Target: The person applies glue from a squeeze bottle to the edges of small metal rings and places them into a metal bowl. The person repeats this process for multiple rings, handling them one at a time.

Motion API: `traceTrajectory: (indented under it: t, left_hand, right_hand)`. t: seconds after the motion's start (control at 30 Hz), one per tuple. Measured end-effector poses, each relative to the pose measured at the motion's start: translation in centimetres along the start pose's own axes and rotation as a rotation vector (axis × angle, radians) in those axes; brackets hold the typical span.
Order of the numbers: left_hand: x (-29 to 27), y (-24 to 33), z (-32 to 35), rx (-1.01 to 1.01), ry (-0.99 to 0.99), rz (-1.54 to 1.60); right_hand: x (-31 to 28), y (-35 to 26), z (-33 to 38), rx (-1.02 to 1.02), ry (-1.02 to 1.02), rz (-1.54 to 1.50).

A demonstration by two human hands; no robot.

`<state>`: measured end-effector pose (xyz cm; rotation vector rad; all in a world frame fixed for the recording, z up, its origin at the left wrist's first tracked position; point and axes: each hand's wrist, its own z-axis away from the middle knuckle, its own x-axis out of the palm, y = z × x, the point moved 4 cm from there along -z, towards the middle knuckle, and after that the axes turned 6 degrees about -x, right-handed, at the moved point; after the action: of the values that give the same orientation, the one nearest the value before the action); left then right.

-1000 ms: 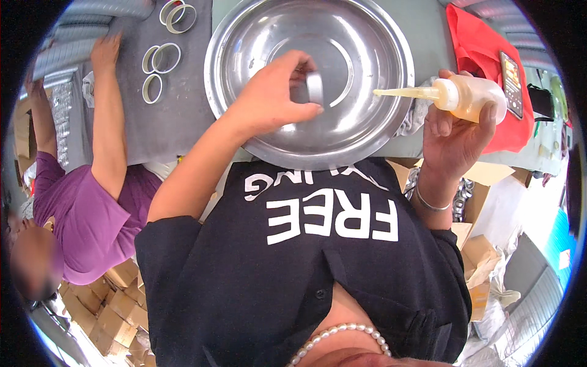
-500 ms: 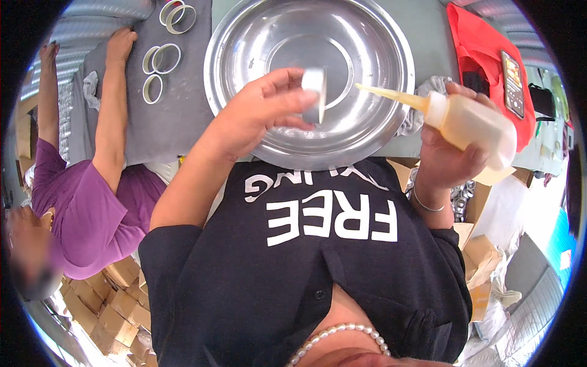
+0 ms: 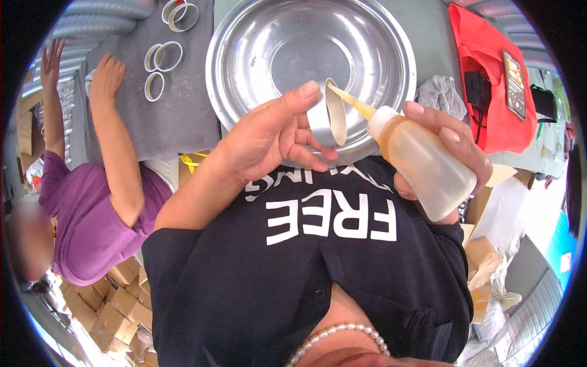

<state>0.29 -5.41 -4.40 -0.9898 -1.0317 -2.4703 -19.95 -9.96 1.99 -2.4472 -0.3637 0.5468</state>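
Observation:
My left hand [image 3: 269, 131] holds a silvery ring [image 3: 320, 122] between thumb and fingers, tilted so that its opening faces right. My right hand [image 3: 449, 144] grips a translucent squeeze bottle [image 3: 422, 165] with a white collar and a long yellowish nozzle. The nozzle's tip sits at the upper rim of the ring; whether it touches I cannot tell. Pale liquid shows inside the bottle. Both hands are over the near edge of a wide, shiny metal basin [image 3: 373, 37].
Several similar rings [image 3: 154, 86] lie on a grey cloth [image 3: 189, 122] at the left, where a co-worker in a purple top [image 3: 104, 214] reaches over the table. To the right are a grey rag [image 3: 440, 96], a red bag [image 3: 480, 37] and a phone [image 3: 514, 85]. Cardboard boxes [image 3: 116, 321] stand below.
My right hand has brought the bottle left and down, its nozzle now at the ring. My left hand has turned the ring's opening toward the nozzle. The co-worker's hands have shifted.

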Motion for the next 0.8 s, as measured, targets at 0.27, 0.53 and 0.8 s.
traceTrajectory:
  t: [0.27,0.53,0.8]
  left_hand:
    - [0.4,1.6,0.8,0.360,0.084,-0.359]
    - [1.3,3.2,1.7,0.794,0.093,-0.846]
    - [2.4,3.9,2.2,1.127,0.043,-1.349]
  right_hand:
    - [0.0,0.4,0.7,0.048,0.080,0.030]
    - [-1.0,0.7,0.2,0.145,0.122,0.015]
    - [-0.9,2.9,0.7,0.674,0.274,-0.226]
